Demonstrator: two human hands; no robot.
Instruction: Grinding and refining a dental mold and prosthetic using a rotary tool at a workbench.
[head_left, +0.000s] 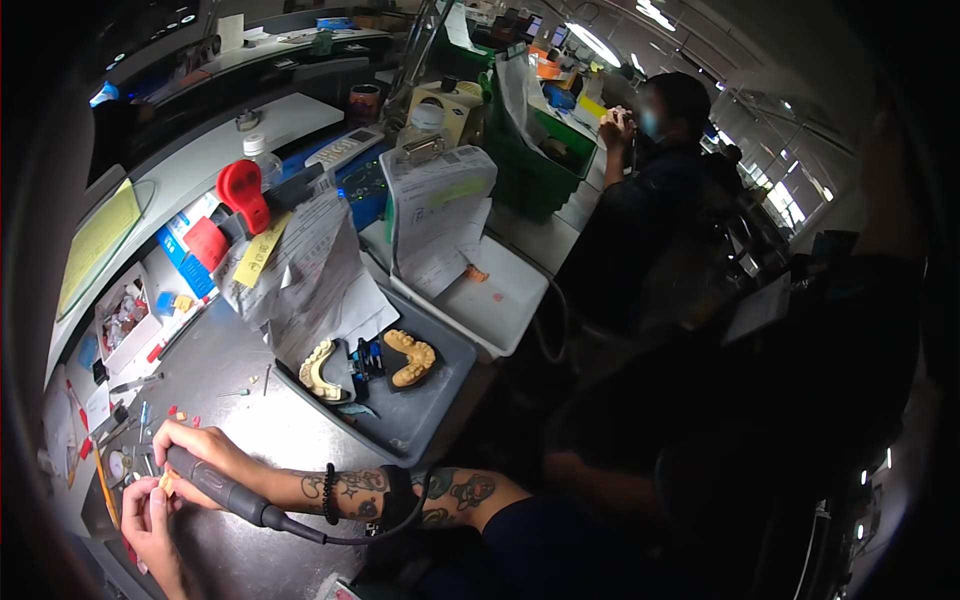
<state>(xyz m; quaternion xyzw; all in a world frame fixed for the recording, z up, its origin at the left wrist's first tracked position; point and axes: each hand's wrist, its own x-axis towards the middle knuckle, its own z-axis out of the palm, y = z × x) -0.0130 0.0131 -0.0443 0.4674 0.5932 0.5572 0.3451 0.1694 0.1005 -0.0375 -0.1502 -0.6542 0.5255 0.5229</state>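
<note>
My right hand is closed around a dark rotary handpiece, whose cord trails back along my forearm. My left hand pinches a small yellowish-orange piece, perhaps a dental part; its exact kind is too small to tell. The handpiece's front end is at this piece, but my fingers hide its tip and any contact. Beyond my hands, a grey tray holds a cream dental cast, a tan dental cast and a blue-and-black hinged holder between them.
Clipped papers with a red clip lean over the grey tray. A white tray adjoins it. Small tools and a pencil lie at the left. Behind stands a green bin; a masked co-worker sits at the right.
</note>
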